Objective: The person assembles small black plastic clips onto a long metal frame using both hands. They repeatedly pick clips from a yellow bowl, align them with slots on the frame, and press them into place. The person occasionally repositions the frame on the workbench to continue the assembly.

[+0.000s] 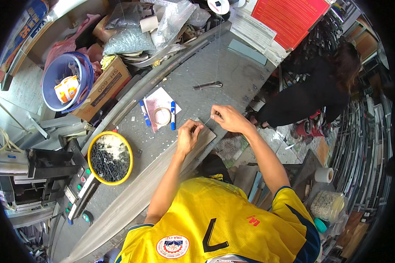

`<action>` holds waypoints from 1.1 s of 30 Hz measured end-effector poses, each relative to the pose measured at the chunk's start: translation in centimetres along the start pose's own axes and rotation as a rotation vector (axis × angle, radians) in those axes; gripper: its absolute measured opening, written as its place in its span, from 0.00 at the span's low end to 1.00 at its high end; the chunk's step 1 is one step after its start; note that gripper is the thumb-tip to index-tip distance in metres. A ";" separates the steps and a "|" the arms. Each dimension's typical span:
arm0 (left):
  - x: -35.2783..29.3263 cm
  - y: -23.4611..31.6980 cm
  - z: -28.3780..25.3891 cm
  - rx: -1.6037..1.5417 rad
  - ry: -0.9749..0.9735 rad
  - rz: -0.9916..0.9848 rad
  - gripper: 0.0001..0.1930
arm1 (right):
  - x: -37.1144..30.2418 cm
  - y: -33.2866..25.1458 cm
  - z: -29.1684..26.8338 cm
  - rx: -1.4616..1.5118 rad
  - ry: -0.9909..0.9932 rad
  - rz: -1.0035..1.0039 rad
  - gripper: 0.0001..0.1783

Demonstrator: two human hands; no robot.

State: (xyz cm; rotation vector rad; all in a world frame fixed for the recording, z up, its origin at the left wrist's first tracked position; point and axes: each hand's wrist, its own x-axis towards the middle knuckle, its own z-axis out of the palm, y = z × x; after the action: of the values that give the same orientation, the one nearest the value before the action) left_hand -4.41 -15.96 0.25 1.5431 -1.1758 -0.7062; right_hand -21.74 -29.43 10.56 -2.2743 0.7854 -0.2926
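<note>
My left hand [188, 136] is closed in a pinch over the far end of a bundle of long grey wood-grained strips [138, 186]. To its right, my right hand [229, 119] pinches thumb against fingers just past the end of the strips. A faint thin line seems to run between the two hands, but what either one holds is too small to make out. Left of my left hand, a roll of tape [161, 117] rests on a paper sheet [160, 97]. A blue-and-white marker [173, 115] and a second marker [145, 112] flank the roll.
A yellow-rimmed bucket [131, 153] of small black pieces stands at the left on the grey workbench [180, 98]. A dark folding tool [207, 85] lies farther back. Beyond are a cardboard box [105, 90] and blue bucket [52, 94]. Another person [309, 94] in black bends at the right.
</note>
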 end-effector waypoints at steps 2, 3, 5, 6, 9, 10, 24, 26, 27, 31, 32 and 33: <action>-0.4 -0.2 0.0 -0.004 -0.006 -0.042 0.08 | 0.4 1.3 0.9 0.056 0.031 -0.002 0.09; -0.6 -0.4 -0.1 -0.009 -0.006 -0.052 0.09 | 0.7 2.2 1.4 0.088 0.035 0.013 0.09; -0.7 -0.9 -0.3 -0.092 -0.020 -0.139 0.11 | 1.2 3.9 3.0 0.198 0.084 0.037 0.08; -0.7 -1.2 -0.5 -0.124 -0.035 -0.211 0.11 | 1.5 4.6 4.3 0.275 0.129 0.046 0.08; -0.5 -2.1 -1.0 -0.379 -0.054 -0.318 0.10 | 1.5 5.2 8.9 0.409 0.201 0.251 0.07; -0.4 -2.4 -1.2 -0.435 -0.034 -0.311 0.09 | 0.8 4.7 10.3 0.413 0.179 0.262 0.07; -1.5 -2.0 -2.5 -0.502 -0.119 -0.258 0.08 | -1.0 -2.2 7.8 0.289 0.273 0.027 0.05; -1.5 -2.2 -2.6 -0.509 -0.148 -0.244 0.08 | -0.8 -1.7 8.4 0.406 0.230 0.146 0.06; -1.5 -2.3 -2.7 -0.496 -0.157 -0.246 0.08 | -0.7 -1.5 8.8 0.471 0.206 0.205 0.07; -1.8 -2.9 -2.4 -0.622 -0.123 -0.238 0.09 | -0.3 -0.5 10.1 0.568 0.237 0.134 0.08; -1.9 -3.0 -2.2 -0.692 -0.103 -0.250 0.09 | -0.2 -0.4 10.2 0.532 0.245 0.128 0.08; -1.8 -3.0 -2.1 -0.730 -0.060 -0.238 0.09 | -0.2 -0.4 10.4 0.494 0.240 0.160 0.08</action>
State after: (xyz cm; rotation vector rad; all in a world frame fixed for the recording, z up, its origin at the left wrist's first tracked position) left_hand -2.25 -13.50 -2.23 1.0435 -0.6554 -1.1897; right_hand -17.44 -23.41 3.22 -1.7233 0.8961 -0.6195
